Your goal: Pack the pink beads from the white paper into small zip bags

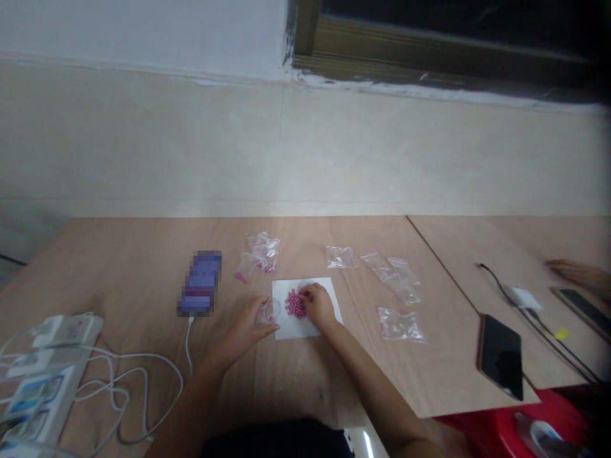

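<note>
At paper edge (284, 333), left hand (249, 322) round bag (267, 313); right (321, 308) pinched at beads (293, 305), hold unclear

Pale wood-grain worktop (143, 254) against beige tiled wall (167, 140); light dim.
White painted upper wall (143, 32) above the tile. Dark window (453, 25), brown frame (382, 48), above worktop's far right edge. Dark straight seam (443, 267) slants from far edge toward near right. Red plastic seat (518, 423) below near edge, right.
</note>
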Available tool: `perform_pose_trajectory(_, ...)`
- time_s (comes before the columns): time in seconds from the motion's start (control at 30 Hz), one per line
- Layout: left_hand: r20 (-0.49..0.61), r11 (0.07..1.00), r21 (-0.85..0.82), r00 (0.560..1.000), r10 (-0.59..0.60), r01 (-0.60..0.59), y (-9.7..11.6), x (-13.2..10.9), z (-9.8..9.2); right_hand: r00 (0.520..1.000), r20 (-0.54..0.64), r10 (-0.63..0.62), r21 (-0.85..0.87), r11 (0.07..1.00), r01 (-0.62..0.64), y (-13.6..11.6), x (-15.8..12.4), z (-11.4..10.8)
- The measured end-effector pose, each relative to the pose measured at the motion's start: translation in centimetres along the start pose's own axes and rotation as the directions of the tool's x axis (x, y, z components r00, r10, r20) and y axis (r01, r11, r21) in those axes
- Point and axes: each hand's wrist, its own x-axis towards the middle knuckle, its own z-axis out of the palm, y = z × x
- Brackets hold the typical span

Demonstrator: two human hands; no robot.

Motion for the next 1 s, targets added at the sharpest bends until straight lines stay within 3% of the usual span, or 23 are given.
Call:
perform_pose_trajectory(0.17,0.003,0.999,0.019,1.000,0.029,-0.029,0.4,0.7,0.2,0.997,-0.075,-0.022,0.170,0.985,0.035,-3.4,-1.7,-2.0)
perform_pose_trajectory(0.3,0.000,0.999,0.011,0.999,0.036,-0.036,0.3,0.7,0.9,0.982,-0.021,-0.185,0.289,0.939,0.183,-6.2,-3.7,-2.2)
perform_pose_trajectory(0.4,-0.006,1.000,-0.007,1.000,0.016,-0.016,0.0,0.2,1.0,0.993,-0.045,-0.105,0.273,0.955,0.113,-5.5,-3.4,-1.4)
perform_pose_trajectory(0.5,-0.021,1.000,-0.012,1.000,-0.004,0.004,-0.3,-0.3,0.7,0.998,-0.064,-0.015,0.130,0.991,0.023,-3.3,-1.7,-0.3)
perform_pose_trajectory(0.7,-0.024,0.999,-0.011,0.999,-0.047,0.046,-0.3,-0.4,0.1,0.997,0.041,-0.066,0.033,0.997,0.064,-0.8,0.9,1.2)
perform_pose_trajectory(0.87,-0.034,1.000,0.003,0.999,-0.026,0.026,-0.1,0.3,-0.2,0.996,0.044,-0.082,0.040,0.996,0.080,-0.6,1.7,0.5)
perform_pose_trajectory(1.0,-0.029,1.000,0.009,1.000,-0.002,0.002,-0.2,0.9,0.0,0.997,-0.006,-0.079,0.075,0.994,0.079,-2.3,1.0,-1.2)
